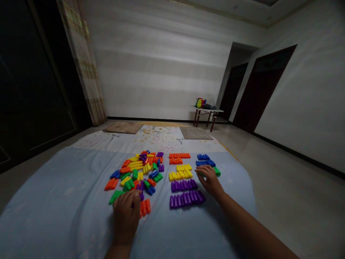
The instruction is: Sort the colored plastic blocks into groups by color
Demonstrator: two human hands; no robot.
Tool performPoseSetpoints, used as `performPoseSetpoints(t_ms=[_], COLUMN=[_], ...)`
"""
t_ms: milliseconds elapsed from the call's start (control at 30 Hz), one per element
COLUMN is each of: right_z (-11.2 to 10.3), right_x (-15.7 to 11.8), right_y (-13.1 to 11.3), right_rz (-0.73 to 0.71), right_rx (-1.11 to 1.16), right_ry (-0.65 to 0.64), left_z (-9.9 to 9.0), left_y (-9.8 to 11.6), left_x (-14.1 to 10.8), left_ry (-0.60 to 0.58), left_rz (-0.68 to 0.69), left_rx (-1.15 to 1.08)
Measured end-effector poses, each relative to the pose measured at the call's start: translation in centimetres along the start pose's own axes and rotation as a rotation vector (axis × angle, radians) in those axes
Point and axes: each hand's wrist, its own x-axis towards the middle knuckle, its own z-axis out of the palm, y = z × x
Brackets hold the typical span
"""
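My left hand (126, 210) rests at the near edge of a loose heap of coloured plastic pieces (137, 165), with its fingers curled down. Its fingertips hide whatever is under them. Purple, orange and green pieces lie right beside it. To the right, my right hand (210, 180) reaches over a short row of green pieces (216, 171) with bent fingers, and a bit of green shows at its fingertips. Left of this hand lie sorted rows: orange pieces (179, 155), yellow pieces (180, 175) and purple pieces (185, 200). Blue pieces (205, 163) lie just beyond it.
A light blue and floral cloth (88, 169) covers the table. Two flat boards, a brown one (124, 127) and a greyish one (196, 133), lie at its far edge. Against the far wall stands a small table (207, 108) with a colourful object and a bag.
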Motion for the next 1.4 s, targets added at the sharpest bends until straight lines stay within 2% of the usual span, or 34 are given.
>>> performPoseSetpoints(t_ms=[167,333,600,967,1100,1267,1400], right_z=[0.5,0.8,1.3,1.2,1.0,0.5,-0.1], right_x=[-1.8,-2.9,-3.0,-2.9,-3.0,-2.8,-1.0], right_y=[-0.2,0.2,0.2,-0.3,-0.3,-0.6,-2.9], right_rz=[0.095,0.106,0.069,0.104,0.105,0.079,-0.014], right_rx=[0.042,0.039,0.079,0.102,0.105,0.091,0.141], right_ry=[0.151,0.207,0.173,0.185,0.187,0.203,0.161], left_z=[0.0,0.0,0.6,1.0,1.0,1.0,0.9], left_y=[0.1,0.1,-1.4,-2.7,-2.9,-2.8,-2.4], left_x=[-0.2,-0.3,-0.1,-0.3,-0.5,-0.9,-0.9], left_ry=[0.021,0.073,0.215,0.191,0.186,0.256,0.270], left_rz=[-0.013,-0.099,-0.221,-0.469,-0.459,-0.395,-0.437], left_rx=[0.067,0.141,0.102,0.009,0.000,-0.023,-0.065])
